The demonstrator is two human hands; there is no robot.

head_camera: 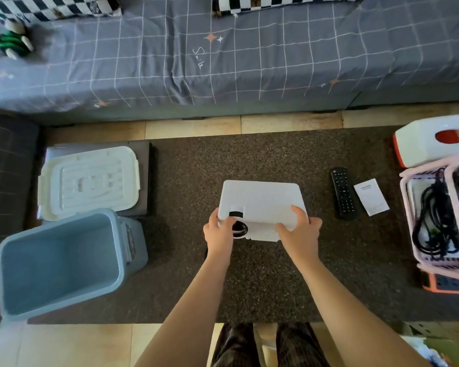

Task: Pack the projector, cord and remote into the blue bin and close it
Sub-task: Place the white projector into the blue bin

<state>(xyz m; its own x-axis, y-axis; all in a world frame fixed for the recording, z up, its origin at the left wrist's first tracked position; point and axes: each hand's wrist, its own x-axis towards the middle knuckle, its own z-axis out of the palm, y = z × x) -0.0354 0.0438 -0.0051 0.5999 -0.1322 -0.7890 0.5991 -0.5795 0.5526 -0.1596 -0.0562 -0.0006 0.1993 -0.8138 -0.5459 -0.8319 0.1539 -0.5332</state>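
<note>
Here, in the single head view, both hands grip the white boxy plastic projector at the centre of the frame, on the dark speckled rug. The left hand curls round the near left corner beside the round lens, and the right hand wraps the near right corner with its thumb over the top face; whether the projector is off the rug yet I cannot tell. At lower left stands the open blue plastic bin, and nothing shows inside it. Just above it, at middle left, the white rectangular plastic lid lies flat on a dark grey slab, apart from the bin. The slim black remote control lies on the rug at centre right, with a small white paper leaflet just beside it. At the right edge a pink slatted plastic basket holds a tangle of black cord; whether this is the projector's own cord I cannot say for sure. By my judgement the task is at its very start: nothing is packed, the projector is only now in hand, and the cord, the remote and the closing of the lid are all left to do.
</note>
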